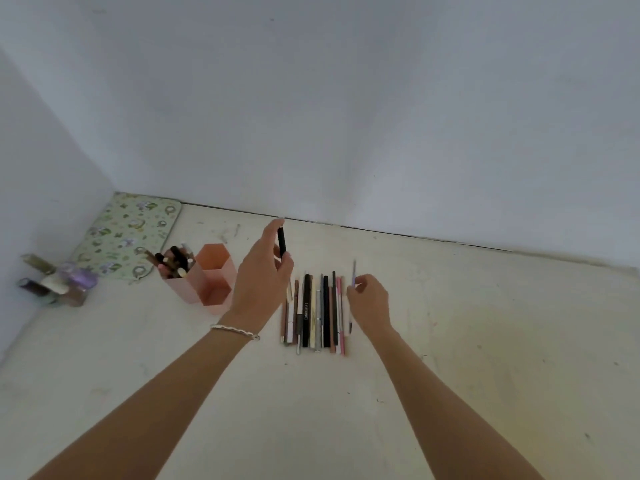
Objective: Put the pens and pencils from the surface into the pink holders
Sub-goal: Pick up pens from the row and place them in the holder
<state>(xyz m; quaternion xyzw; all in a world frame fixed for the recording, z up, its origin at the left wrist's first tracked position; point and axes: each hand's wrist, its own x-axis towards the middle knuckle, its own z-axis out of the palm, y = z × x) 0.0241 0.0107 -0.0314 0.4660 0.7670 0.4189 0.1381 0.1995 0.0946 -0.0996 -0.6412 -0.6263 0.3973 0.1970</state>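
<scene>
Left hand (263, 271) raised above desk (485, 341), gripping 1 black pen (282, 243) upright between thumb and fingers; bracelet (235, 330) at wrist. Right hand (369, 301) low at right edge of row, pinching 1 thin lilac pencil (353, 275), tip up. Row of pens and pencils (317, 313) flat on desk between both hands, side by side, touching. 2 pink holders (204, 278) left of row, touching: left one crammed, right one looking empty. Patterned mat (128, 233) in far corner; small bottles (55, 284) beside wall.
</scene>
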